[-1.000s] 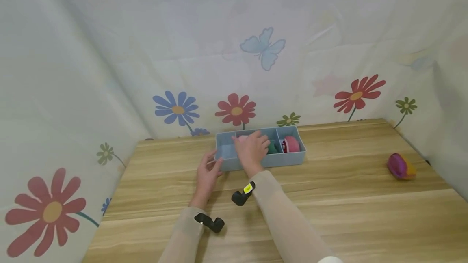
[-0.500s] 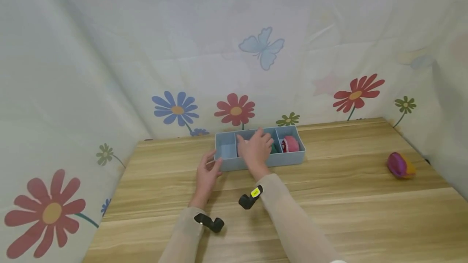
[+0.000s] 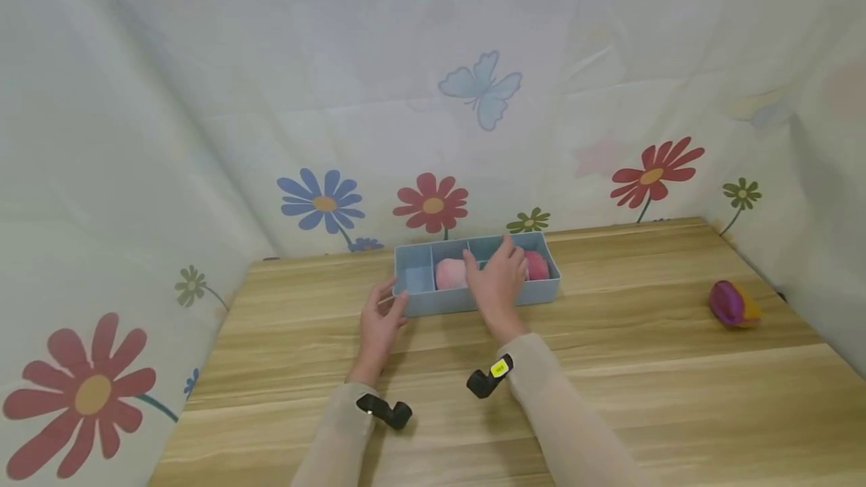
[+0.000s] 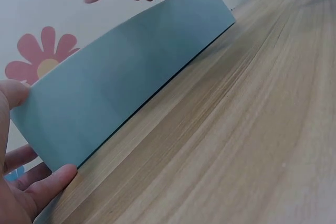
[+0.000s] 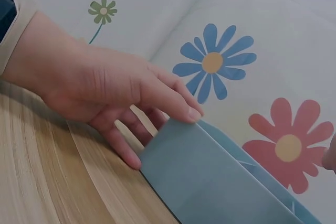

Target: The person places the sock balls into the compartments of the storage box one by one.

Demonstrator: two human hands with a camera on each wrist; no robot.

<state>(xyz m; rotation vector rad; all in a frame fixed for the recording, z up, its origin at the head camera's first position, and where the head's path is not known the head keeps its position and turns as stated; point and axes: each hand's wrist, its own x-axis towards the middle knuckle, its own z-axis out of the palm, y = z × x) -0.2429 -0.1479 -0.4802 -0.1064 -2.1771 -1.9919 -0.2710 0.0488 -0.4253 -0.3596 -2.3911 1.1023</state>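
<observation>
A light-blue divided box (image 3: 433,304) stands near the back of the wooden table. My left hand (image 3: 380,322) holds its left end; in the right wrist view that hand's fingers (image 5: 167,98) bend round the corner. My right hand (image 3: 497,280) is over the box's right half, fingers loosely bent, nothing visible in them; in the left wrist view they hang above the rim. A pale pink soft item (image 3: 449,274) fills the second compartment from the left. Partly behind my right hand are a bit of green and a darker pink item (image 3: 537,265). The leftmost compartment (image 3: 415,269) shows its bare floor.
A small purple and orange item (image 3: 731,304) lies on the right side of the table (image 3: 643,337). Close behind the box hangs a white flower-printed sheet (image 3: 379,134), which also runs along both sides.
My right hand has shifted rightward along the box, uncovering the pale pink item and covering most of the green one. The left hand stays at the left end.
</observation>
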